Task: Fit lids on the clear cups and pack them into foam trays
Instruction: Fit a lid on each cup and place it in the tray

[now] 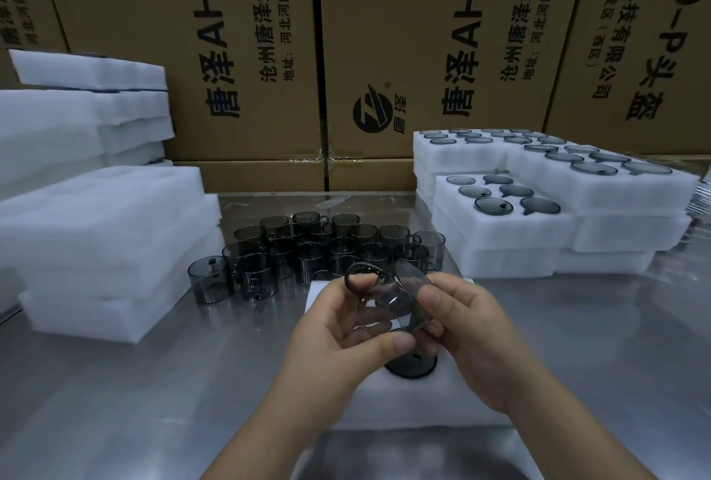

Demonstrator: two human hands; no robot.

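1. Head view: left hand [338, 329] curls tight round a tilted clear cup [388, 306], above the foam tray [442, 402].
2. Right hand [473, 329] pinches a lid [411, 279] at the cup's rim.
3. More cups [331, 245] stand behind.

Left hand [338, 341] and right hand [473, 333] hide most of the near foam tray [404, 410]; its dark cup [409, 370] is maybe lidded.

Packing station, factory or warehouse type. Printed cardboard cartons [246, 56] stacked as wall behind stainless steel desk [115, 383]. White foam tray stack [96, 229] at left; filled foam trays [538, 233] piled at right, slots holding lidded cups [493, 206]. Batch of identical smoky loose cups [327, 245] grouped mid-desk.
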